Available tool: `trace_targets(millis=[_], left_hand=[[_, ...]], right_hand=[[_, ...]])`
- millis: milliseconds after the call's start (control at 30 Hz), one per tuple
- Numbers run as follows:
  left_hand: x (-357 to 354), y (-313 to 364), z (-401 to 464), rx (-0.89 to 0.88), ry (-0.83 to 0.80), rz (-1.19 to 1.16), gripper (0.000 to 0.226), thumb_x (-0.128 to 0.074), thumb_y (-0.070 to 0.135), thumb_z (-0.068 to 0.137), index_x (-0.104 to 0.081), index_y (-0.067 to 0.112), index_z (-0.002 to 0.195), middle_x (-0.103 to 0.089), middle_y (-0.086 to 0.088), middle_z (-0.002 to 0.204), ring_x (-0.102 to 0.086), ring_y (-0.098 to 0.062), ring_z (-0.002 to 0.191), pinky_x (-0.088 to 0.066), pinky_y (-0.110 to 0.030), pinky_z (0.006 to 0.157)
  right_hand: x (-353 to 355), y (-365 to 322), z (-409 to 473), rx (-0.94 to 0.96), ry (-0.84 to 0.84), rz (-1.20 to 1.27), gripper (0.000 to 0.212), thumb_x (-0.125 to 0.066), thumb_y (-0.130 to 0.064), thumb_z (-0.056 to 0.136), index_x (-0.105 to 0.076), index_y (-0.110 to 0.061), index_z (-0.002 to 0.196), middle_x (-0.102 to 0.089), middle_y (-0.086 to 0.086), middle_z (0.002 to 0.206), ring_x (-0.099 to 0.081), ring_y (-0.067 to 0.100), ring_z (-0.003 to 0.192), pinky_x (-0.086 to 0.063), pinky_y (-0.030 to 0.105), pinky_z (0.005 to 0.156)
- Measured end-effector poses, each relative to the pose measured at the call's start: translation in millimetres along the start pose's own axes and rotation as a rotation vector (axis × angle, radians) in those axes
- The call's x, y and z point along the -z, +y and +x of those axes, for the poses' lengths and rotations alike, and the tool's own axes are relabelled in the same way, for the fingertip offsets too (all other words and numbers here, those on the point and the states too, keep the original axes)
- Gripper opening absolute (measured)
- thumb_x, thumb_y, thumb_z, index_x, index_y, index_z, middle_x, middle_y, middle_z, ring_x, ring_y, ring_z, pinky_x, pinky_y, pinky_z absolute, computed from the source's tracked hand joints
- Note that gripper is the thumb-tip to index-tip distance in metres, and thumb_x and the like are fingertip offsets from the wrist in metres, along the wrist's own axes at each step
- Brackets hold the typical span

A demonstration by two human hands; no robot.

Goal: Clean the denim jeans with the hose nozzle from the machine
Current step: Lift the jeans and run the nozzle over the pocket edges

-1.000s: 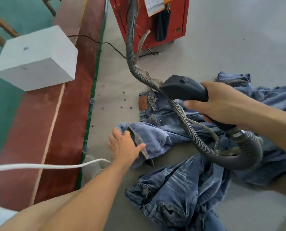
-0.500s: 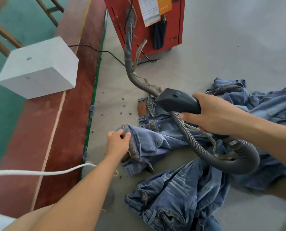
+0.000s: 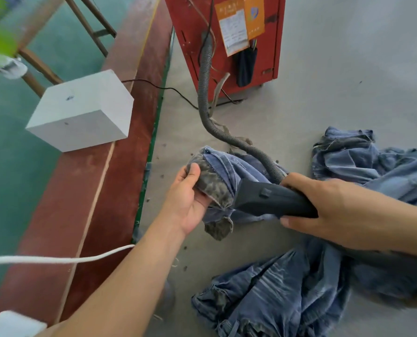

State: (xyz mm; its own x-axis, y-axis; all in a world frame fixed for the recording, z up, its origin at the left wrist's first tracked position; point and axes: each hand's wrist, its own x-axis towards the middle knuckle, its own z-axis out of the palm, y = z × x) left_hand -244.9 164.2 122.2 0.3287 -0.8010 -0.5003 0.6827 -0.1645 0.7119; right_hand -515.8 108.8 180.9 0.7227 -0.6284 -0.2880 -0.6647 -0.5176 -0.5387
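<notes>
block: white box (image 3: 81, 110) sits on your red-brown strip (image 3: 120, 166), left
cord: white cable (image 3: 56, 259) crosses that strip, near your left
wire: black lead (image 3: 163, 88) runs over grey floor (image 3: 324, 93)
far left: wooden legs (image 3: 90, 27) on green floor (image 3: 13, 166)

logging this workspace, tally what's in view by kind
hands: 2, left hand, right hand
hose nozzle: 1
grey corrugated hose: 1
red machine: 1
white box: 1
white cord: 1
denim jeans: one heap, count unclear
total: 8
</notes>
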Motion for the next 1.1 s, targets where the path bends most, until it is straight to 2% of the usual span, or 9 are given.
trace_targets(millis=[167, 333, 433, 533, 700, 800, 867, 1000, 1100], left_hand=[[-11.0, -5.6, -3.4, 0.050, -0.067, 0.011, 0.016, -0.047, 0.024, 0.108, -0.060, 0.016, 0.112, -0.077, -0.015, 0.109, -0.077, -0.030, 0.093, -0.062, -0.048, 0.069], [-12.3, -14.9, -6.8, 0.067, -0.162, 0.121, 0.032, -0.046, 0.025, 0.108, -0.074, 0.022, 0.094, -0.076, -0.011, 0.111, -0.076, -0.024, 0.096, -0.062, -0.045, 0.073], [-13.4, -12.7, -7.7, 0.032, -0.183, 0.140, 0.037, -0.045, 0.026, 0.109, -0.077, 0.025, 0.089, -0.076, -0.008, 0.108, -0.075, -0.022, 0.093, -0.061, -0.044, 0.072], [-13.6, -13.1, -6.8, -0.007, -0.171, 0.242, 0.029, -0.043, 0.026, 0.110, -0.067, 0.022, 0.096, -0.075, -0.006, 0.102, -0.070, -0.020, 0.088, -0.060, -0.041, 0.067], [-16.4, -23.9, -12.2, -0.034, -0.234, 0.430, 0.028, -0.044, 0.029, 0.109, -0.072, 0.030, 0.105, -0.074, -0.003, 0.114, -0.068, -0.018, 0.105, -0.055, -0.047, 0.092], [-17.1, -22.1, -15.8, -0.072, -0.247, 0.510, 0.029, -0.046, 0.030, 0.108, -0.074, 0.036, 0.105, -0.073, -0.002, 0.118, -0.066, -0.018, 0.109, -0.053, -0.045, 0.099], [-15.3, -18.0, -13.8, -0.077, -0.227, 0.480, 0.028, -0.044, 0.028, 0.109, -0.072, 0.031, 0.107, -0.072, -0.005, 0.118, -0.065, -0.021, 0.111, -0.052, -0.049, 0.101], [-13.3, -7.1, -11.4, -0.009, -0.236, 0.360, 0.024, -0.039, 0.026, 0.110, -0.058, 0.015, 0.117, -0.071, -0.007, 0.119, -0.069, -0.019, 0.105, -0.059, -0.038, 0.080], [-11.9, -7.3, -8.7, 0.021, -0.224, 0.307, 0.022, -0.038, 0.028, 0.111, -0.057, 0.016, 0.112, -0.072, -0.008, 0.116, -0.072, -0.021, 0.100, -0.061, -0.039, 0.075]], right_hand=[[2.5, -13.2, 25.6, -0.039, 0.077, 0.037, 0.029, -0.066, -0.059, 0.090, -0.047, -0.041, 0.102, -0.065, -0.011, 0.078, -0.062, 0.004, 0.064, -0.044, 0.021, 0.053], [21.5, -17.7, 49.1, -0.112, 0.285, 0.168, 0.027, -0.068, -0.046, 0.094, -0.053, -0.027, 0.107, -0.063, -0.005, 0.076, -0.061, 0.010, 0.063, -0.043, 0.028, 0.054], [40.4, -12.7, 40.4, -0.099, 0.206, 0.130, 0.020, -0.070, -0.045, 0.090, -0.053, -0.035, 0.095, -0.065, -0.007, 0.066, -0.062, 0.002, 0.055, -0.040, 0.019, 0.047], [42.6, -18.7, 28.9, -0.069, 0.032, 0.034, 0.020, -0.072, -0.046, 0.088, -0.053, -0.039, 0.088, -0.066, -0.025, 0.074, -0.062, -0.006, 0.058, -0.043, 0.011, 0.051], [40.3, -22.4, 50.6, -0.156, 0.115, 0.272, 0.016, -0.074, -0.035, 0.090, -0.060, -0.029, 0.092, -0.064, -0.005, 0.057, -0.056, 0.004, 0.041, -0.046, 0.022, 0.044], [50.2, -19.3, 59.5, -0.302, 0.071, 0.594, 0.013, -0.075, -0.026, 0.094, -0.065, -0.020, 0.099, -0.061, -0.001, 0.058, -0.055, 0.013, 0.044, -0.051, 0.030, 0.047], [57.9, -15.0, 56.8, -0.303, 0.012, 0.648, 0.014, -0.076, -0.025, 0.094, -0.066, -0.019, 0.102, -0.060, 0.002, 0.061, -0.054, 0.016, 0.047, -0.051, 0.030, 0.047], [61.5, -14.5, 48.6, -0.259, -0.113, 0.515, 0.018, -0.078, -0.029, 0.091, -0.066, -0.020, 0.102, -0.063, 0.000, 0.060, -0.058, 0.017, 0.049, -0.052, 0.030, 0.048], [46.5, -15.8, 54.9, -0.260, 0.045, 0.506, 0.015, -0.077, -0.030, 0.092, -0.066, -0.023, 0.100, -0.064, -0.001, 0.061, -0.058, 0.013, 0.046, -0.052, 0.031, 0.049]])
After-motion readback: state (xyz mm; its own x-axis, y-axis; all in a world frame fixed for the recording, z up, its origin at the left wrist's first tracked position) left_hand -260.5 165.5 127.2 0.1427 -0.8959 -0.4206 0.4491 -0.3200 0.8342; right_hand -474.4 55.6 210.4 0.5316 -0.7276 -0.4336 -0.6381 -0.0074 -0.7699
